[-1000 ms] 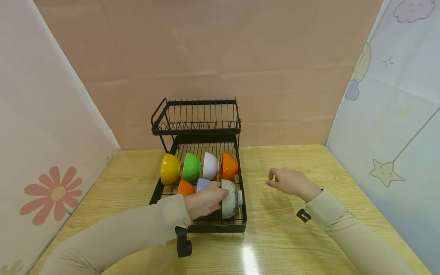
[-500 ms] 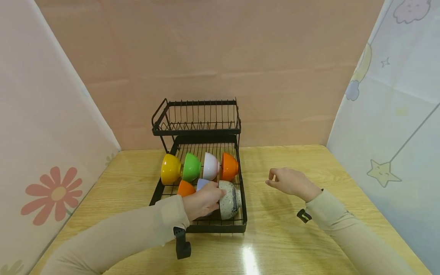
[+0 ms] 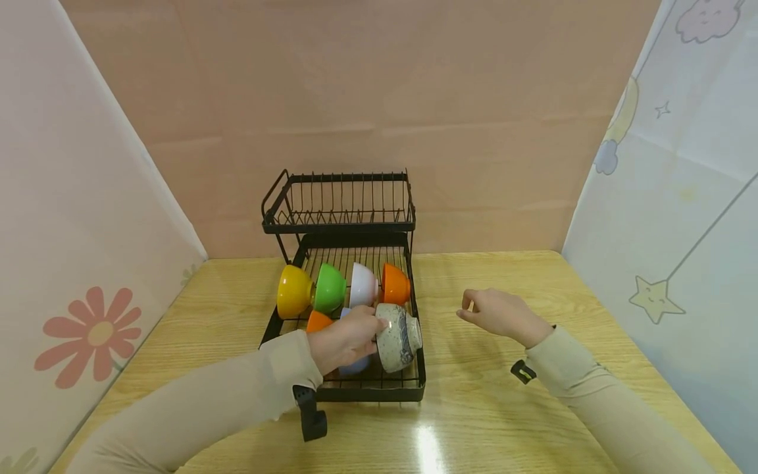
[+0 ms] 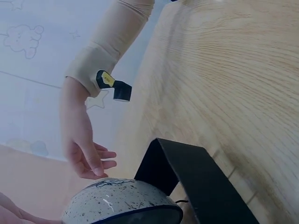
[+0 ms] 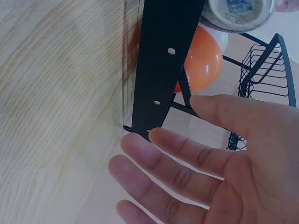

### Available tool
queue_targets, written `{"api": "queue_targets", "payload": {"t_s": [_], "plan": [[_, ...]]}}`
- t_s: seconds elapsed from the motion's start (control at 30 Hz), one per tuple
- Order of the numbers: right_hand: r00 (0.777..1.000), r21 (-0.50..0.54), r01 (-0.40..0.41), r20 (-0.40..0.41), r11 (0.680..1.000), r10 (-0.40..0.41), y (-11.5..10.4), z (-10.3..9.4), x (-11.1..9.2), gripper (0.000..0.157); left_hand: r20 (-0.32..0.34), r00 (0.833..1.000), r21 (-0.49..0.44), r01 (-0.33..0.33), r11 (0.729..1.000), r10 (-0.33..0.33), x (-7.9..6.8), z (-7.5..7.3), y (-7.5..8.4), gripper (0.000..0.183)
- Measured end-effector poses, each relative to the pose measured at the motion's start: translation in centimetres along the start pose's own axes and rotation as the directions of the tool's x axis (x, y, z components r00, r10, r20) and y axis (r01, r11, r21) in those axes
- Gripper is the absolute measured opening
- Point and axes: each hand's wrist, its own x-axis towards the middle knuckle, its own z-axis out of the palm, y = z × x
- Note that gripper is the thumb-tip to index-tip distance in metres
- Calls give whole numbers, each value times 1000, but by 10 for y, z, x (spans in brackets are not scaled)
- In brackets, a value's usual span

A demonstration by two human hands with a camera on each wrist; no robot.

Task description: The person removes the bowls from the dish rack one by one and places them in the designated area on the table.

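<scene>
My left hand [image 3: 345, 337] grips the rim of a grey speckled bowl [image 3: 395, 339] with a dark blue pattern. The bowl is tilted on its side, its foot facing right, over the front right corner of a black dish rack [image 3: 372, 395]. Behind that hand, a lavender bowl [image 3: 355, 367] and a small orange bowl [image 3: 318, 320] are partly hidden. Right of the rack, my right hand [image 3: 500, 315] hovers above the wooden table, holding nothing. Its fingers [image 5: 140, 154] are loosely bent in the right wrist view.
Behind the gripped bowl, a row of yellow [image 3: 293, 291], green [image 3: 329, 288], white [image 3: 363, 286] and orange [image 3: 395, 286] bowls stands on edge in the rack. An upper wire tier [image 3: 339, 201] rises at the back. Wood tabletop [image 3: 474, 408] surrounds the rack.
My left hand has raised the speckled bowl slightly and tilted it, so its foot now overlaps the rack's right rail. The right hand stays where it was.
</scene>
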Motion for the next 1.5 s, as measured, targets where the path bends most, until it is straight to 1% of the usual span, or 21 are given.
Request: {"api": "queue_targets", "payload": {"t_s": [0.13, 0.33, 0.47, 0.53, 0.57, 0.63, 0.7, 0.73, 0.8, 0.87, 0.97, 1.0, 1.03, 1.07, 1.1, 1.13, 1.17, 1.2, 1.23, 1.3, 1.5], "plan": [[1000, -10, -1, -4, 1000, 1, 0, -1, 1, 26, 26, 1000, -35, -17, 999, 18, -2, -3, 7, 42], [1000, -18, -4, -10, 1000, 4, -1, -1, 1, 26, 46, 998, -64, -46, 997, 49, -10, -8, 23, 44], [1000, -14, -8, -10, 1000, 8, -1, 0, 0, 26, 61, 987, 49, -152, 987, 149, -20, -12, 38, 43], [1000, -11, -9, -7, 1000, 8, -1, 0, 0, 25, 82, 969, 157, -243, 957, 233, -26, -14, 47, 43], [1000, -10, -8, -6, 1000, 8, -1, 0, 0, 25, 104, 954, 216, -297, 930, 281, -30, -16, 52, 42], [1000, -7, -6, -2, 1000, 6, -1, 0, 1, 25, 136, 915, 351, -403, 845, 380, -36, -19, 61, 40], [1000, -5, -6, 2, 1000, 6, -2, 0, 1, 25, 173, 856, 495, -504, 708, 488, -42, -22, 66, 35], [1000, -4, -6, 4, 1000, 6, -2, 0, 1, 25, 195, 820, 561, -544, 625, 539, -43, -24, 68, 30], [1000, -5, -10, 7, 1000, 10, -2, 1, 2, 25, 252, 731, 675, -602, 427, 634, -45, -27, 70, 24], [1000, -3, -11, 9, 1000, 11, -2, 1, 2, 24, 338, 634, 755, -623, 202, 695, -45, -29, 70, 21], [1000, -1, -10, 8, 1000, 10, -3, 2, 3, 24, 493, 488, 783, -610, -122, 720, -42, -31, 65, 22], [1000, 0, -7, 5, 1000, 7, -3, 2, 3, 24, 544, 441, 770, -600, -217, 714, -39, -32, 63, 22], [1000, 1, -6, 4, 1000, 6, -3, 2, 3, 24, 589, 398, 752, -588, -297, 703, -37, -32, 60, 23], [1000, 2, -6, 3, 1000, 6, -3, 2, 3, 25, 630, 354, 729, -577, -369, 691, -35, -33, 58, 22], [1000, 3, -5, 1, 1000, 5, -3, 2, 3, 25, 665, 313, 704, -567, -428, 679, -32, -33, 54, 20], [1000, 4, -4, 0, 1000, 4, -3, 2, 3, 25, 696, 276, 678, -558, -479, 663, -30, -33, 51, 19], [1000, 6, -3, -1, 1000, 3, -3, 2, 3, 25, 720, 246, 655, -549, -520, 648, -28, -32, 48, 18], [1000, 5, -2, -3, 1000, 2, -3, 2, 3, 25, 740, 227, 637, -541, -550, 633, -25, -32, 45, 17], [1000, 6, 0, -5, 1000, 0, -3, 2, 2, 25, 754, 220, 623, -537, -569, 619, -23, -32, 42, 16], [1000, 7, 5, -10, 1000, -5, -3, 2, 2, 24, 775, 227, 606, -533, -591, 590, -19, -31, 37, 15], [999, 7, 19, -28, 1000, -18, -1, 5, 3, 23, 795, 301, 599, -523, -606, 526, -12, -29, 23, 20]]}}
